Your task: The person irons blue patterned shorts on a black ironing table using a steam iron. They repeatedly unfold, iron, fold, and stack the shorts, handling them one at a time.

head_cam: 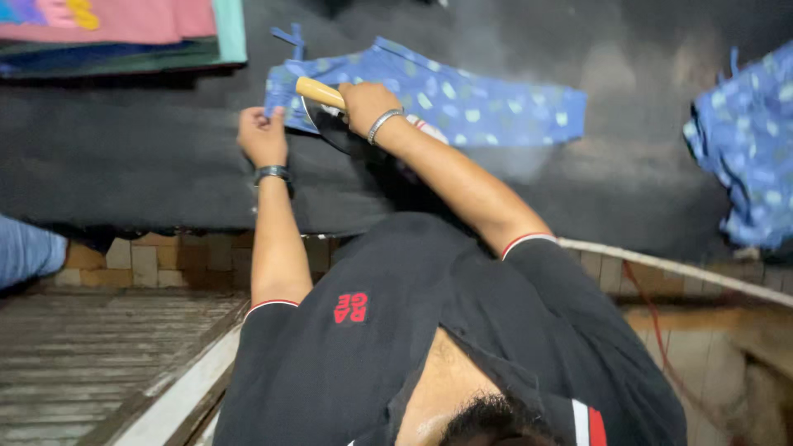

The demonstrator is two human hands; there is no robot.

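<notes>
Pinching the edge of the blue patterned garment (pixel 462 103) on the dark ironing surface (pixel 149 157), the left hand (pixel 263 136) holds it flat; just beside it, the right hand (pixel 368 103) is closed around the iron's wooden handle (pixel 318 92). Further blue fabric (pixel 743 149) lies far right.

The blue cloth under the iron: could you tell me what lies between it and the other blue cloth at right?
In the head view, only bare black covering lies between the ironed cloth and the right-hand cloth.

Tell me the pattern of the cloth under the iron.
The cloth is blue with pale dots, seen in the head view.
</notes>
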